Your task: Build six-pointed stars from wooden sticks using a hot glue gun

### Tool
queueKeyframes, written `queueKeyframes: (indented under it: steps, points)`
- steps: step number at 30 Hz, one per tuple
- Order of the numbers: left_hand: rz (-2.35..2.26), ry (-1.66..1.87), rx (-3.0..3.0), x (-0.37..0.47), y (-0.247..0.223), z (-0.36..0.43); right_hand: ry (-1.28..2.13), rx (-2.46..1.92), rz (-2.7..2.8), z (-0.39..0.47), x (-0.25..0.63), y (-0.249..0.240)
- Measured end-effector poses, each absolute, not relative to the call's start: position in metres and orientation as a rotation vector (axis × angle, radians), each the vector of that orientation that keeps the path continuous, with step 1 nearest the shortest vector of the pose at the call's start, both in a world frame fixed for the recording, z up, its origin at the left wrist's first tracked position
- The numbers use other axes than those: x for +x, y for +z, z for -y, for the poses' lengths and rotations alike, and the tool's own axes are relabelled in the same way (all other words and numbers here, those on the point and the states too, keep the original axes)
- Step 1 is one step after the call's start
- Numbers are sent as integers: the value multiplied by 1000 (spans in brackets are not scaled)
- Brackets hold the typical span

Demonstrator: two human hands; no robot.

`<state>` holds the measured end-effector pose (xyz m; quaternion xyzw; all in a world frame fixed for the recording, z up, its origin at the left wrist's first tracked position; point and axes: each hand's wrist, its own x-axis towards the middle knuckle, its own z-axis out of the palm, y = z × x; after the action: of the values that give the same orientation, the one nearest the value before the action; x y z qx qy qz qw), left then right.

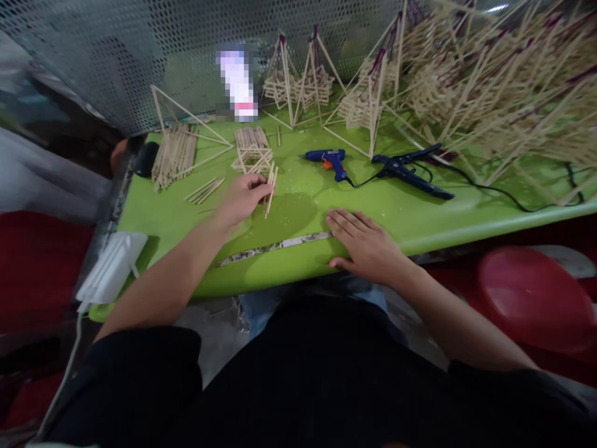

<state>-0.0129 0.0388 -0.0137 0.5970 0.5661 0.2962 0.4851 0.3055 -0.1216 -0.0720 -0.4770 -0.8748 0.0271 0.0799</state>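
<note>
My left hand point(249, 194) pinches a few thin wooden sticks point(270, 194) over the green table point(298, 214). Just beyond it lies a small lattice of crossed sticks point(252, 160), beside a row of short sticks point(250, 137). My right hand point(361, 242) rests flat with its fingers stretched, holding nothing, at the right end of a patterned strip point(275, 247). A blue glue gun point(326, 157) lies past my right hand, with a dark clamp tool point(410, 173) to its right.
Stick bundles point(175, 155) and a loose pile point(204, 191) lie at the left, near a white power strip point(112, 267). Stick frames point(298, 87) stand along the back and crowd the right. A lit phone point(239, 84) leans against the mesh. A black cable point(499, 190) crosses the right side.
</note>
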Motion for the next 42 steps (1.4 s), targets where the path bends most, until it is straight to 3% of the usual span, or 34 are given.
queueKeyframes:
  steps: [8, 12, 15, 18, 21, 33, 37, 42]
  points:
    - [-1388, 739, 1469, -16, -16, -39, -89, -2021, 2256, 164, 392, -72]
    - [-1386, 727, 1464, -11, -16, -37, -229, -2573, 1749, 211, 448, -76]
    - [-1404, 672, 1496, -8, -17, -35, -111, -2837, 1449, 242, 485, -86]
    - [-1382, 638, 1540, -5, -17, -33, -278, -2589, 1608, 248, 491, -89]
    - [-1361, 622, 1520, -1, -17, -30, -68, -2463, 1711, 224, 458, -78]
    - [-1394, 674, 1636, 14, -43, -31, 154, -1458, 2671, 9, 274, 0]
    - [-1361, 661, 1576, 3, -41, -32, 191, -1065, 2956, -4, 246, -2]
    - [-1410, 578, 1698, -10, -28, -27, 169, -994, 3010, 2, 251, -19]
